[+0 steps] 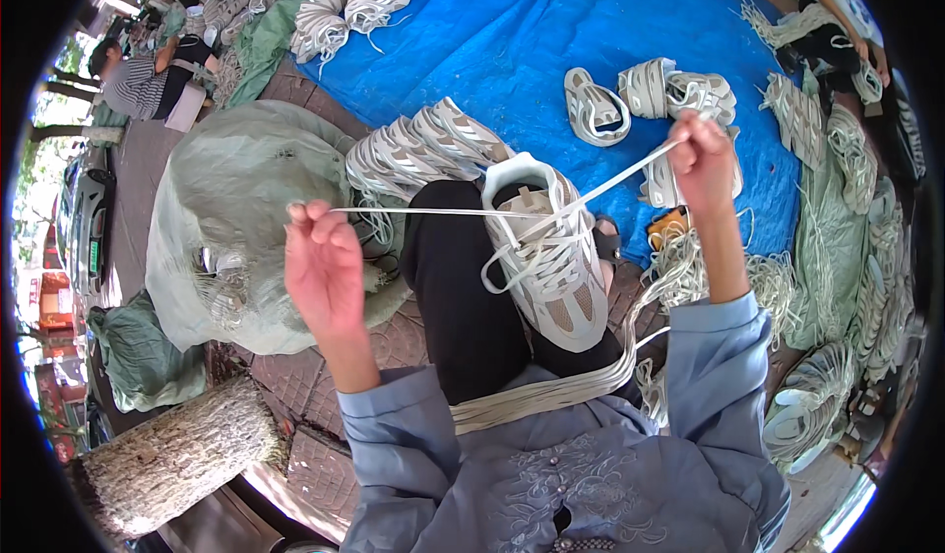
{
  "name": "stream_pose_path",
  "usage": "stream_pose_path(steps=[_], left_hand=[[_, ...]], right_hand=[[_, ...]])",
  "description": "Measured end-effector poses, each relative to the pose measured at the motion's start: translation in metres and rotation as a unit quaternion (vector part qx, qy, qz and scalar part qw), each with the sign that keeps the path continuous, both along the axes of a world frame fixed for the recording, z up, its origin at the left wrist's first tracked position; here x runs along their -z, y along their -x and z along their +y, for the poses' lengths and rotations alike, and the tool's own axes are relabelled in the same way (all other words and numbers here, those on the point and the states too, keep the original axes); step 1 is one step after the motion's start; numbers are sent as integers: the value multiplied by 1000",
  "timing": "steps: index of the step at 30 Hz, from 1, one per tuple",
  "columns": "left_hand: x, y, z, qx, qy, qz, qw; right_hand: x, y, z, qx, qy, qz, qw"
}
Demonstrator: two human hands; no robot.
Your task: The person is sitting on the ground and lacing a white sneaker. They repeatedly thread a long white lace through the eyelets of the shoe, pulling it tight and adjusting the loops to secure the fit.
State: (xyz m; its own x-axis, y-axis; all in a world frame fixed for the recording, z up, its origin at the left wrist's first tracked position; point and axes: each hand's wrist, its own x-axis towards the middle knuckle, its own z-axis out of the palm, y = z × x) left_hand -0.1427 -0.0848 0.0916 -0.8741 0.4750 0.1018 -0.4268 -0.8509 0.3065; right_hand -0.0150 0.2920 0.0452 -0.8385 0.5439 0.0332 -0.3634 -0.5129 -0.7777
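A white and beige sneaker (566,302) rests on my knees, its toe toward me. White laces run through its upper eyelets, and loose ends spread from the top. My left hand (325,268), closed in a pinch, holds one shoelace (423,211) stretched out to the left. Raised higher on the right, my right hand (704,159) grips the other shoelace (625,173) between its fingers, drawn taut. Both laces meet over the tongue of the sneaker. A bundle of white laces (551,391) lies across my lap.
A row of sneakers (423,150) leans beyond my knees beside a large pale sack (236,159). More sneakers (596,108) stand on a blue tarp (492,36). Loose laces (679,268) pile up at right. Other people sit at the far left and far right. A log (187,450) lies lower left.
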Motion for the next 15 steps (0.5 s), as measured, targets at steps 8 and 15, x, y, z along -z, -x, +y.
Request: stream_pose_path(steps=[8,15], left_hand=[[53,40,-96,-215,479,9,851],[55,81,-76,-301,236,-51,923]], right_hand=[[27,-25,117,-4,41,46,998],[27,-38,149,67,70,-13,995]])
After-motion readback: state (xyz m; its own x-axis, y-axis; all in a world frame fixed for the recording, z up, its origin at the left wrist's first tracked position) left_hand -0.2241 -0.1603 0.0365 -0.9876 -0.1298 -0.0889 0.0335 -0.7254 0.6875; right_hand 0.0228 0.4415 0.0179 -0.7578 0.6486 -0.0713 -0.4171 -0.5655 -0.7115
